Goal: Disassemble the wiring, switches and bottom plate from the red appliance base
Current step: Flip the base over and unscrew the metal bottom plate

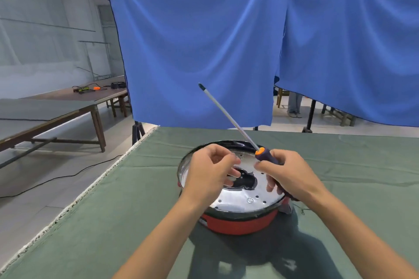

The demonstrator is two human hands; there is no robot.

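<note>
Judging from how things lie, the job looks to be in its early or middle part: the red appliance base [238, 224] sits upside down on the green cloth of the table [113, 210], and its shiny bottom plate [235, 197] is still seated in the dark rim, so the plate is not yet off; no loose wires or switches show beside the base, and whether any have come out I cannot tell. Just above the base, on its left side, the left hand [210, 172] hovers with fingers curled and thumb meeting fingertips, as if pinching something small, perhaps a screw, though nothing can be made out between them. On the right side of the base, the right hand [292, 176] grips the dark, orange-collared handle of a screwdriver [229, 118], whose long shaft points up and away from the base, off the work. One screw head shows on the plate near its front edge, along with many small holes and a dark keyhole-shaped opening at the centre. Count: one base, one plate, one screwdriver, two hands. Beyond the base hang two blue cloths [199, 47], and far to its left stands a long wooden bench [68, 106] carrying some cables and tools.
</note>
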